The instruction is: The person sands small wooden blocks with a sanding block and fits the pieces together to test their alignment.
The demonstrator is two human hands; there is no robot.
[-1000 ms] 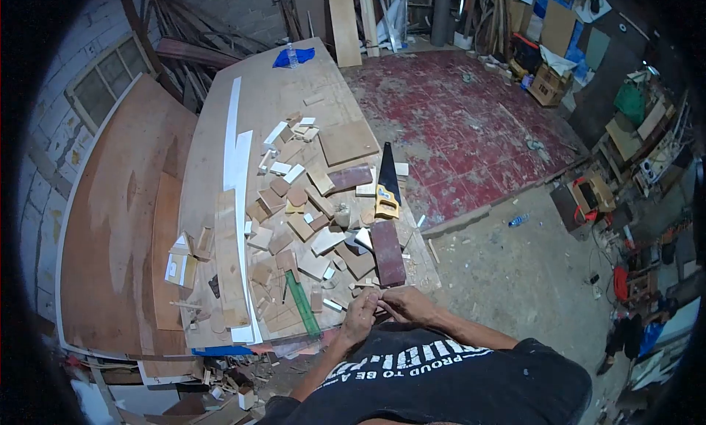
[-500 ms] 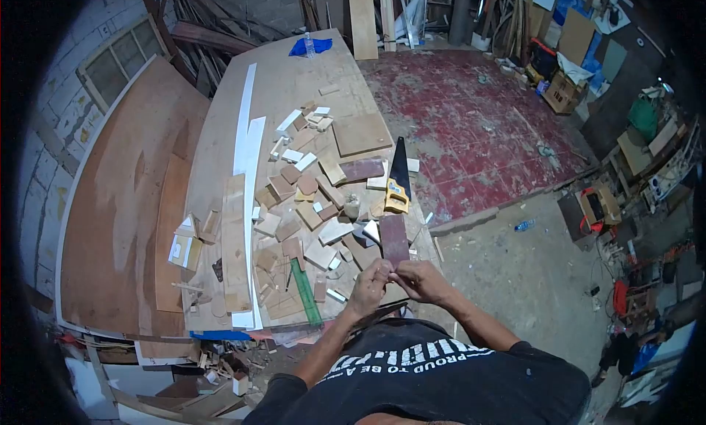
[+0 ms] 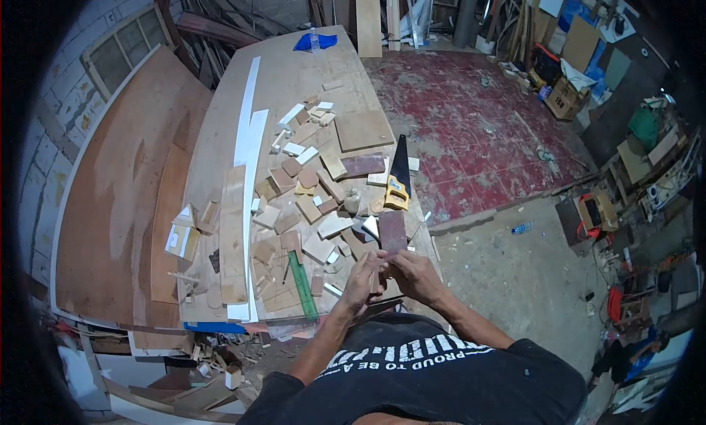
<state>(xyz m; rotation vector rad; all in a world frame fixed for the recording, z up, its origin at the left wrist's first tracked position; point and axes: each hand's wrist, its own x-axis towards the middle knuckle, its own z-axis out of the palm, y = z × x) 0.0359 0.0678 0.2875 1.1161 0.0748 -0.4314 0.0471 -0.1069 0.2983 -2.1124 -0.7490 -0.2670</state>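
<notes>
The long counter point(image 3: 294, 79) runs far to near, strewn with wood offcuts point(image 3: 294, 204), a saw point(image 3: 398, 182) at its right edge and a green ruler point(image 3: 301, 285) near-left. Since a second ago both hands have lifted over its near edge — still pinched together. Left hand point(image 3: 360, 281) and right hand point(image 3: 412, 274) meet fingertip to fingertip, each grip closed on something small; what it is I cannot tell — a dark red board point(image 3: 392, 232) lies just beyond.

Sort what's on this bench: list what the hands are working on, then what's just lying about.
In hand: left hand and right hand, together on a small piece, too small to identify.

Lying about: saw, green ruler, dark board, wood offcuts, white strips, blue cloth.
</notes>
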